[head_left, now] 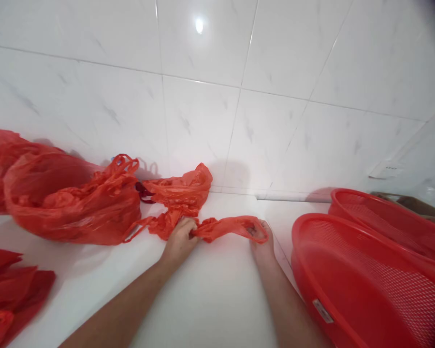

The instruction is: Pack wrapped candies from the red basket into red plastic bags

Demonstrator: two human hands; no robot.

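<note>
A crumpled red plastic bag [226,227] stretches between my two hands just above the white table [210,295]. My left hand [181,237] is closed round its gathered middle. At the other end, my right hand [263,237] grips the bag's looped end, with some of its fingers behind the thin red film. More crumpled red plastic [183,191] lies just beyond my left hand, against the wall; whether it is part of the same bag I cannot tell.
A big open red bag [72,222] holding more crumpled red plastic stands at the left. Flattened red bags [21,295] lie at the near left. Two red mesh baskets stand at the right, a nearer basket [344,290] and a farther basket [387,217]. White tiled wall [203,121] rises behind.
</note>
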